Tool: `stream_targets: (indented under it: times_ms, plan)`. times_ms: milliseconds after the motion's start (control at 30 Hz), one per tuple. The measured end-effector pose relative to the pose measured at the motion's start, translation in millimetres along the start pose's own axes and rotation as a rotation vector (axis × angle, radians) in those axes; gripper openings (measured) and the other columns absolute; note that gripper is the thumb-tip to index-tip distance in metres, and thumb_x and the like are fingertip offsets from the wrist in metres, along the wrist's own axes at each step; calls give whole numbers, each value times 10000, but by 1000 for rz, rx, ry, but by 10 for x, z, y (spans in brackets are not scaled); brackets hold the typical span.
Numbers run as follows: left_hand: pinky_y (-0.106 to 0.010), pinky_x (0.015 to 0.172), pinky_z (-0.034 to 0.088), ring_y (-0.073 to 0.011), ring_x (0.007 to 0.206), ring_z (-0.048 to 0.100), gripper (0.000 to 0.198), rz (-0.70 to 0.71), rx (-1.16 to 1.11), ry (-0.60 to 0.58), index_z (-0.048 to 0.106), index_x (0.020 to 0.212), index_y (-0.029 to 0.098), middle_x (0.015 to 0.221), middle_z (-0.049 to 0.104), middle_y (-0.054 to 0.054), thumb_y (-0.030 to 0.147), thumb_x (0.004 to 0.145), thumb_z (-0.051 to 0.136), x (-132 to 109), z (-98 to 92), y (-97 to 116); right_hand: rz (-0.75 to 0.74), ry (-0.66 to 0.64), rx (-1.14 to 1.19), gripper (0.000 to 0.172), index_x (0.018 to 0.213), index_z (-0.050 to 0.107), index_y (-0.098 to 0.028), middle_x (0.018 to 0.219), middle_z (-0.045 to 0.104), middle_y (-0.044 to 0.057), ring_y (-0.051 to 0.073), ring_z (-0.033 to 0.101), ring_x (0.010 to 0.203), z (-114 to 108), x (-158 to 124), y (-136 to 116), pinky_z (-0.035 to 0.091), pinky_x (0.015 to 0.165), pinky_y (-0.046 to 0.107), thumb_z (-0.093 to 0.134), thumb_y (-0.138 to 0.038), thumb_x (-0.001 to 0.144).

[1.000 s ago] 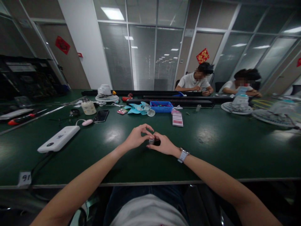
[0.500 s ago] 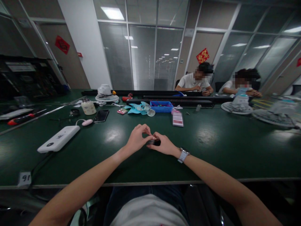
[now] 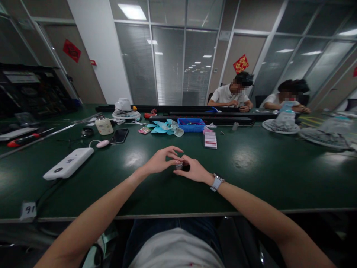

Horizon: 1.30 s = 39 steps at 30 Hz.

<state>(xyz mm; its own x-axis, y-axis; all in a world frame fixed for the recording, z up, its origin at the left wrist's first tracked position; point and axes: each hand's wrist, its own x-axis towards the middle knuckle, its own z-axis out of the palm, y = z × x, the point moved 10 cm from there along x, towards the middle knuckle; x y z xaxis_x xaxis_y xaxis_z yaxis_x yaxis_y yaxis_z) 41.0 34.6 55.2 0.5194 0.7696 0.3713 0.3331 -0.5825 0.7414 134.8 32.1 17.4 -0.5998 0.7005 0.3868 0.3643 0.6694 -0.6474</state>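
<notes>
A small grey metallic cylinder [image 3: 179,167] stands over the green table in front of me, partly covered by fingers. My right hand [image 3: 196,171] grips it from the right, thumb low and fingers curled behind. Over its top reaches my left hand [image 3: 163,160], fingers stretched out and apart. The left thumb tip is at the cylinder's upper end; whether it presses there I cannot tell. A watch [image 3: 216,182] is on my right wrist.
Further back on the table are a blue tray [image 3: 191,127] of small parts, light-blue fan blades [image 3: 164,127] and a blurred pink-and-white packet [image 3: 210,139]. To the left lie a white power strip [image 3: 68,163], a phone [image 3: 119,136] and a cream jar [image 3: 104,125]. Two people sit across.
The left hand's fingers have opened from a rounded pinch and straightened over the cylinder, showing more of its top. My right hand keeps nearly the same place and grip.
</notes>
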Motion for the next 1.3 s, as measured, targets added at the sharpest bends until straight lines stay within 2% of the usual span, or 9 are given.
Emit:
stream_targets:
  times_ms: [67,200,367,633,967,1067,1200,1300]
  plan:
    - [-328,858,511,-220,919,727,359,-15,-15,3,593,1155,199,940,760,-45,283,826,708,2,-4,-18,1,5,8,361,965,540,-200,889,663,18,187,654,794,8,0,14,501,705,298,723,-458,793]
    - [-377,884,497,-238,892,732,255,-18,50,82,595,1026,203,849,768,-32,256,809,720,-7,-31,-5,13,19,40,380,953,536,-202,890,668,16,187,658,815,18,1,49,506,724,300,735,-472,776]
    - [-406,875,486,-234,886,696,174,8,152,164,565,916,215,872,732,-20,198,806,698,-31,-41,55,43,8,49,377,938,535,-209,899,680,23,190,663,814,9,1,54,518,722,308,738,-478,768]
    - [-373,846,484,-216,905,598,108,76,316,247,586,864,213,900,624,-27,159,819,668,-80,-44,148,46,11,37,383,942,540,-201,899,686,35,198,668,808,2,4,51,519,713,315,735,-482,769]
    - [-348,799,458,-223,895,559,96,97,404,273,584,841,208,881,637,-22,191,835,678,-88,-31,186,37,10,52,356,898,527,-205,853,667,15,184,656,761,-10,0,25,503,672,289,735,-463,771]
    - [-360,823,456,-230,926,565,97,118,399,275,596,894,209,913,665,-27,181,840,672,-86,-23,212,46,19,45,366,921,533,-200,871,669,22,188,658,774,-7,2,45,511,687,296,741,-458,765]
    - [-385,877,447,-237,983,593,111,135,353,221,611,972,214,982,709,-34,175,871,636,-69,28,222,53,31,30,398,1005,559,-194,930,685,46,207,668,823,2,2,87,522,733,325,743,-452,763]
    - [-396,889,441,-239,958,632,124,119,314,213,618,974,211,962,733,-30,187,860,659,-61,25,177,46,27,28,392,997,565,-197,932,688,44,208,670,821,12,0,104,523,731,327,741,-458,765]
